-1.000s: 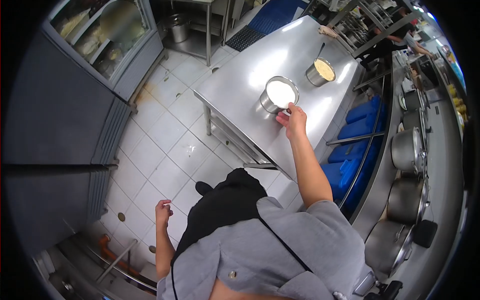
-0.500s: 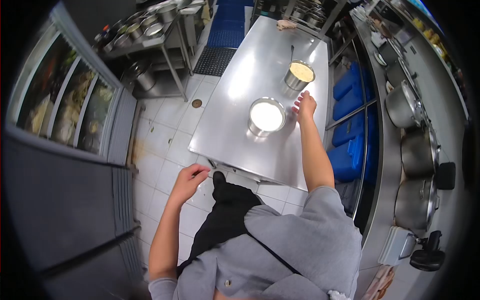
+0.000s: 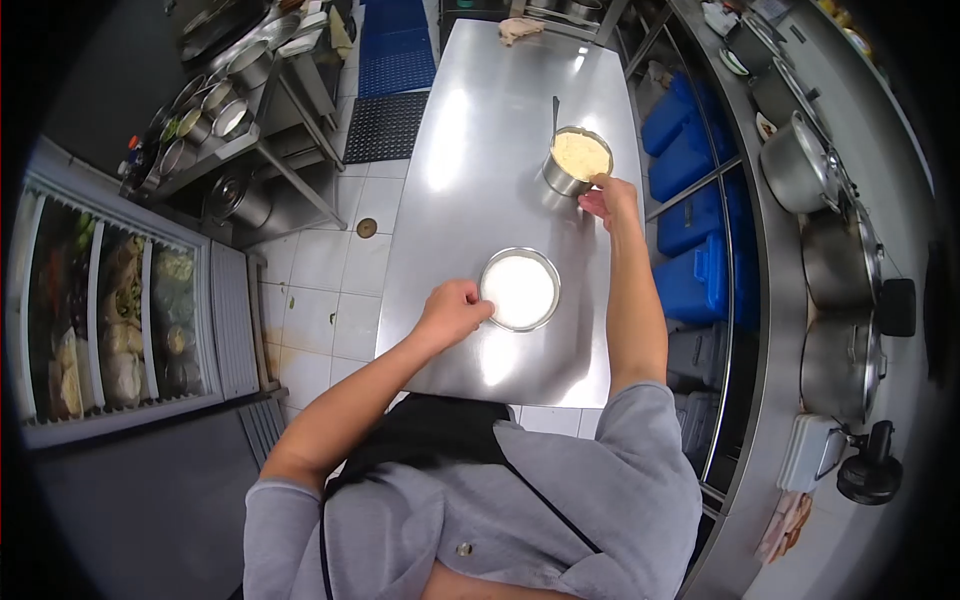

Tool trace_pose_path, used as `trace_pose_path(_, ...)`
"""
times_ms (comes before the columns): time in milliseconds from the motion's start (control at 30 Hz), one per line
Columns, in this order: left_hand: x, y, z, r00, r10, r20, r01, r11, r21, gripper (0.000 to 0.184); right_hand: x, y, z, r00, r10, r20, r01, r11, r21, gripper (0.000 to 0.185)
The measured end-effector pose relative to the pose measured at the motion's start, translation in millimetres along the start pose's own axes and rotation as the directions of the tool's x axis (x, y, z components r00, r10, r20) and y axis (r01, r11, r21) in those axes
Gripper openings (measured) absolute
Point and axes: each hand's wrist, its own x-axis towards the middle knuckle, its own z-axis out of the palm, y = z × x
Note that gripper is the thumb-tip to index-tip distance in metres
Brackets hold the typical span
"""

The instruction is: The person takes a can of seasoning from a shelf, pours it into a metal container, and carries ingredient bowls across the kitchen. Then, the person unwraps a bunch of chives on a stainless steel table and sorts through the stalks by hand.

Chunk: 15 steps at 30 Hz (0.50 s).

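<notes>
On the steel table stands a round metal container of white contents. My left hand pinches its left rim, fingers closed. Farther back and to the right is a metal pot of yellow contents, with a dark handle rising from its back left edge. My right hand has thumb and fingers closed on that pot's near right rim. Both containers stand upright, apart from each other.
A pale cloth-like item lies at the table's far end. Blue bins sit under the right counter, which carries large pots. At left are a glass-fronted fridge and a shelf with small pots.
My left hand has come up from beside my body to the white container. My right hand left that container's rim and moved to the yellow one. The view has turned and moved nearer the table.
</notes>
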Motion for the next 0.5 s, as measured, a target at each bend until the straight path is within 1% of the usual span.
trace_pose_path(67, 8.9, -9.9, 4.3, 0.997, 0.036, -0.063, -0.038, 0.999, -0.038, 0.023, 0.9, 5.4, 5.9, 0.999, 0.008, -0.037, -0.01, 0.999, -0.049, 0.028)
trace_pose_path(133, 18.0, -18.5, 1.8, 0.999, 0.047, -0.016, -0.048, 0.996, -0.069, 0.021, -4.9, 17.2, 0.8, 0.997, -0.074, -0.037, 0.074, 0.997, -0.007, 0.028)
trace_pose_path(167, 22.1, -19.9, -6.3, 0.998, 0.05, -0.027, -0.052, 0.995, -0.09, 0.019, -3.9, 20.9, 3.6, 0.992, -0.123, -0.004, 0.123, 0.992, 0.014, 0.029)
trace_pose_path(200, 19.5, -19.7, -15.6, 0.996, 0.085, -0.039, -0.088, 0.993, -0.074, 0.02, 5.2, 31.8, -1.1, 0.985, -0.172, 0.035, 0.171, 0.985, 0.015, 0.022)
trace_pose_path(233, 15.7, -19.1, -27.8, 0.996, 0.086, -0.027, -0.086, 0.996, 0.016, 0.013, 8.2, 39.8, 0.1, 0.977, -0.212, 0.016, 0.21, 0.975, 0.068, 0.022)
trace_pose_path(267, 6.8, -14.9, -45.4, 0.991, 0.122, -0.049, -0.118, 0.99, 0.081, 0.014, -1.4, 31.8, 5.1, 0.986, -0.149, -0.077, 0.145, 0.988, -0.057, 0.023)
trace_pose_path(300, -5.2, -6.8, -63.5, 0.996, 0.072, -0.046, -0.071, 0.997, 0.031, 0.015, -3.0, 30.3, 3.9, 0.987, -0.145, -0.065, 0.143, 0.989, -0.036, 0.024)
trace_pose_path(333, -12.7, -12.8, -83.6, 0.996, 0.058, -0.071, -0.06, 0.998, -0.019, 0.016, -3.1, 34.2, 0.9, 0.987, -0.152, -0.044, 0.151, 0.988, -0.042, 0.023)
trace_pose_path(400, -25.0, -26.0, -119.3, 0.995, 0.051, -0.081, -0.061, 0.991, -0.118, 0.018, -33.0, 23.9, 12.7, 0.989, -0.148, -0.016, 0.147, 0.987, -0.061, 0.019)
trace_pose_path(433, -34.7, -28.2, -143.1, 0.995, 0.041, -0.087, -0.062, 0.964, -0.259, 0.022, -34.7, 25.7, 14.1, 0.993, -0.119, -0.014, 0.116, 0.985, -0.127, 0.021)
trace_pose_path(500, -44.5, -53.0, -189.9, 0.989, 0.051, -0.14, -0.09, 0.956, -0.281, 0.022, -60.5, 25.3, 30.7, 0.991, -0.131, 0.021, 0.133, 0.979, -0.153, 0.018)
